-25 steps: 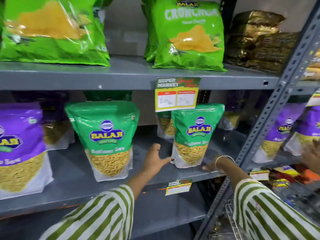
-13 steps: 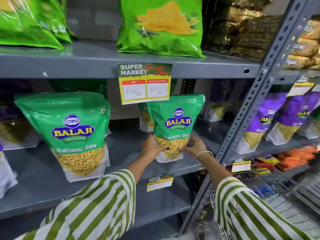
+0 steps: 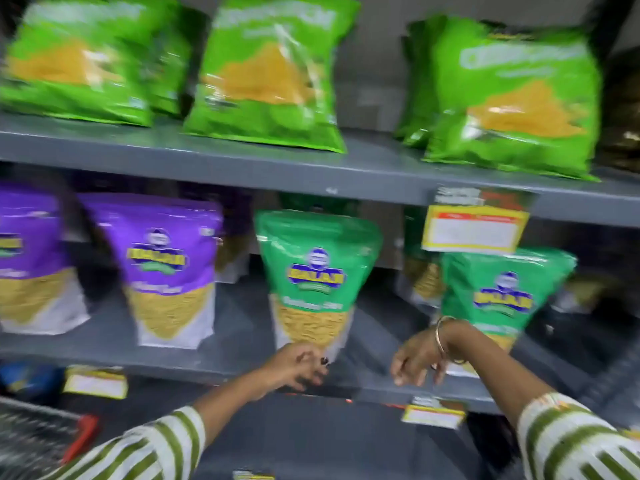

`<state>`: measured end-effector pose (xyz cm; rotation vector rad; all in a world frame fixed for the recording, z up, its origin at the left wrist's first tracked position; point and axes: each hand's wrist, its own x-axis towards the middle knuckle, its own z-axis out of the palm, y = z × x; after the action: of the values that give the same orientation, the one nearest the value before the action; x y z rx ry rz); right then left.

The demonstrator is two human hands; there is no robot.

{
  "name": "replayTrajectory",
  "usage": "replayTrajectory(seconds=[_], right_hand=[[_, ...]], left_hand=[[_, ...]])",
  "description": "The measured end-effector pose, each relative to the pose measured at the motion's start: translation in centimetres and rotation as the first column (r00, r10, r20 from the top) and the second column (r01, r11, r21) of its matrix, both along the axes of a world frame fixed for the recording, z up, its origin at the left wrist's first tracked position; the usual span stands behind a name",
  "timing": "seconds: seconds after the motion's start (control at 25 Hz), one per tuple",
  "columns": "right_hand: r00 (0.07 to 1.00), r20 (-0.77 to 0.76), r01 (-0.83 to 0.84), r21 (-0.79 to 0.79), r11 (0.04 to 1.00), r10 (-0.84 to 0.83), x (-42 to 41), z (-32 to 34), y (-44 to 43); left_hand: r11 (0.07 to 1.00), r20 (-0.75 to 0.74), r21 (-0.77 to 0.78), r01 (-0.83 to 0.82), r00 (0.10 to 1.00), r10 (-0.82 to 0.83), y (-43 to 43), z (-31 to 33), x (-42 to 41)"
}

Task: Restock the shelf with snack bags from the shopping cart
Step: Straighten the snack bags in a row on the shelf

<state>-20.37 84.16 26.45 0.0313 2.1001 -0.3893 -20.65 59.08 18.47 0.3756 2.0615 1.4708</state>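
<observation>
The view is motion-blurred. Two green Balaji sev bags stand upright on the middle shelf: one at the centre, one to the right. My left hand hovers at the shelf's front edge just below the centre bag, fingers loosely curled, holding nothing. My right hand hangs with fingers down in front of the right bag's lower left corner, also holding nothing. A corner of the wire shopping cart with a red rim shows at the bottom left; its contents are not visible.
Two purple Balaji bags stand left of the green ones. Light green chip bags fill the top shelf. A yellow price card hangs from the upper shelf edge. Smaller price labels are clipped to the middle shelf's front.
Both hands have let go of the right green bag and drawn back to the shelf's front edge. The camera has swung left, bringing the purple bags and the cart corner into view.
</observation>
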Motion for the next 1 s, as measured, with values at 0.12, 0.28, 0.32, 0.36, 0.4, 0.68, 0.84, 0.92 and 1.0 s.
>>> replayTrajectory(seconds=[0.12, 0.28, 0.32, 0.36, 0.4, 0.68, 0.84, 0.92, 1.0], right_hand=[[0.928, -0.158, -0.363, -0.197, 0.911, 0.336, -1.7, 0.7, -13.2], [0.926, -0.279, -0.364, -0.478, 0.799, 0.255, -4.1, -0.6, -32.0], [0.922, -0.341, -0.345, -0.502, 0.793, 0.185, -4.8, -1.0, -36.1], [0.902, -0.418, -0.331, -0.51, 0.794, 0.107, -5.7, -1.6, -39.8], [0.881, -0.471, -0.308, -0.531, 0.789, 0.027, -6.9, -2.4, -43.5], [0.727, -0.436, 0.071, -0.72, 0.69, -0.53, -15.0, -6.1, -55.4], [0.682, -0.413, 0.108, -0.759, 0.642, -0.603, -15.7, -5.8, -57.0], [0.65, -0.443, 0.113, -0.747, 0.655, -0.618, -15.5, -5.7, -57.3], [0.644, -0.426, 0.112, -0.769, 0.629, -0.635, -15.3, -5.7, -57.3]], left_hand=[[0.951, 0.015, 0.037, -0.308, 0.951, 0.307, -14.9, -0.4, 0.5], [0.559, -0.258, 0.215, -0.801, 0.505, 0.824, -31.6, -0.1, -0.1], [0.47, -0.295, 0.256, -0.845, 0.394, 0.87, -34.2, 0.6, -0.6], [0.416, -0.337, 0.279, -0.866, 0.317, 0.887, -36.6, 0.9, -1.7], [0.376, -0.356, 0.293, -0.879, 0.264, 0.896, -38.9, 1.4, -2.9], [0.508, -0.31, 0.204, -0.837, 0.437, 0.844, -49.8, 0.2, -12.5], [0.57, -0.2, 0.259, -0.779, 0.535, 0.821, -49.3, 1.3, -12.7], [0.54, -0.207, 0.266, -0.799, 0.5, 0.841, -48.8, 1.1, -12.6], [0.49, -0.213, 0.257, -0.833, 0.446, 0.869, -48.7, 1.1, -12.0]])
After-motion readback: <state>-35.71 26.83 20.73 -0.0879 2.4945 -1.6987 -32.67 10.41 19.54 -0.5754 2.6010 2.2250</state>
